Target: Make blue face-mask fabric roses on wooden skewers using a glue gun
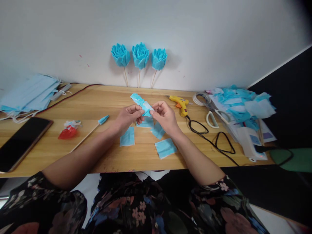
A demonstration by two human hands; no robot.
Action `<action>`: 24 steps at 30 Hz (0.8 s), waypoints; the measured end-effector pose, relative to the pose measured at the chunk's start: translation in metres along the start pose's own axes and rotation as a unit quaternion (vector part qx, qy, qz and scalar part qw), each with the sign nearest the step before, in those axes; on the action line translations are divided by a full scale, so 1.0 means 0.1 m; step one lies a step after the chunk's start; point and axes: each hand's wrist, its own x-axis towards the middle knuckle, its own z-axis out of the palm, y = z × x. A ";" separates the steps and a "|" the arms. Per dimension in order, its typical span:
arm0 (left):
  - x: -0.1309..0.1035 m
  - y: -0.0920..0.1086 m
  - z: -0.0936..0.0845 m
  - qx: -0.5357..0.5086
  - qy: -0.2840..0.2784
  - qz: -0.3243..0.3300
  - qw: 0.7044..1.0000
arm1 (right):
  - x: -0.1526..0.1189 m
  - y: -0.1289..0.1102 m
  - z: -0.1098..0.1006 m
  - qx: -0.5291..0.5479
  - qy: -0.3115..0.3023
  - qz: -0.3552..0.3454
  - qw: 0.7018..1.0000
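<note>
A crumpled blue-and-white strip of mask fabric (147,108) is pinched between both hands above the middle of the table. My left hand (130,117) grips its lower left side with thumb and fingers. On its right end my right hand (165,115) closes, thumb toward the other thumb. Below the hands lie several cut blue fabric squares (166,148), one partly hidden under my fingers. Left of my left forearm rests a thin wooden stick (89,134) with a blue fabric tip (103,119).
Three blue fabric flowers (140,57) on sticks lean against the wall. To the right are a yellow glue gun (179,103), scissors (217,117), a heap of fabric scraps (243,104) and a white power strip (251,143). Leftward are masks (31,92), a phone (23,141) and a red packet (68,130).
</note>
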 end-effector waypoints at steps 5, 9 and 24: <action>-0.03 0.06 0.01 0.053 -0.019 0.010 0.998 | 0.00 0.00 0.01 0.015 -0.001 0.005 1.000; -0.07 0.12 0.04 0.085 -0.031 0.005 0.996 | 0.00 0.01 0.01 0.030 -0.005 0.001 1.000; -0.11 0.17 0.07 0.119 -0.023 -0.008 0.993 | -0.03 0.02 0.00 0.046 -0.066 -0.017 0.997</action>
